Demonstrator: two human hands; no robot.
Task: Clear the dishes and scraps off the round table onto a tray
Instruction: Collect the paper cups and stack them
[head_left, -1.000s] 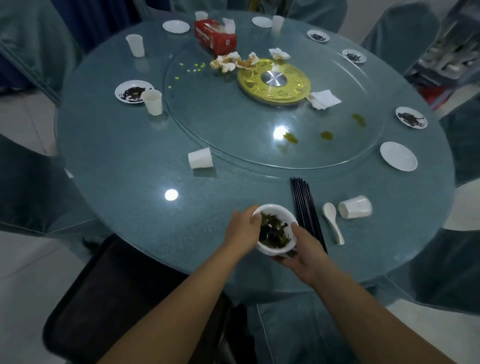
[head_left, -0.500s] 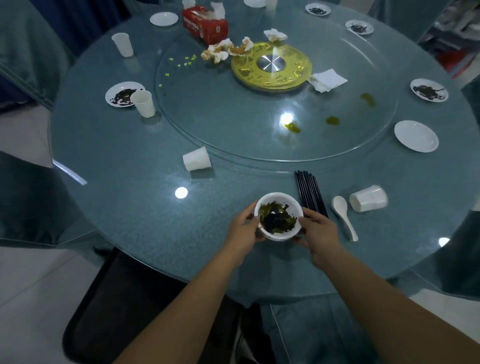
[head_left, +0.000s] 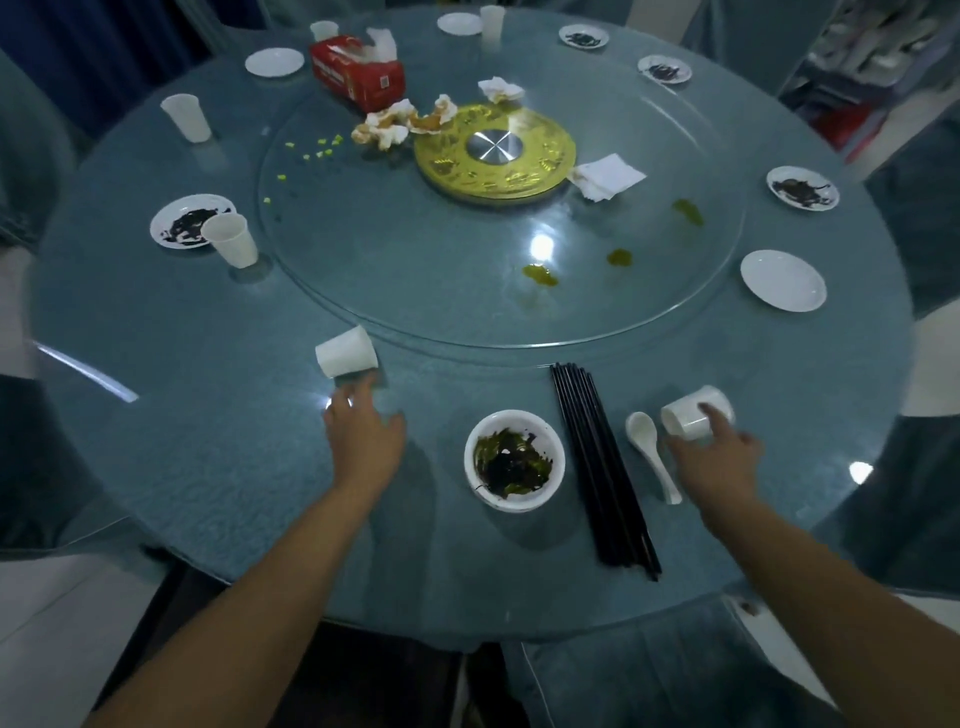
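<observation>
Here, open left hand (head_left: 364, 442) lies short of left cup (head_left: 345, 353); open right hand (head_left: 719, 460) touches edge-side cup (head_left: 693, 414).

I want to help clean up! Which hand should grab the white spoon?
Right. The right hand lies beside the spoon, touching the tipped cup. The left hand is beyond the bowl, farther away.

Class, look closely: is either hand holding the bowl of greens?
No, the bowl stands on the table between the left hand and right hand, touched by neither.
</observation>
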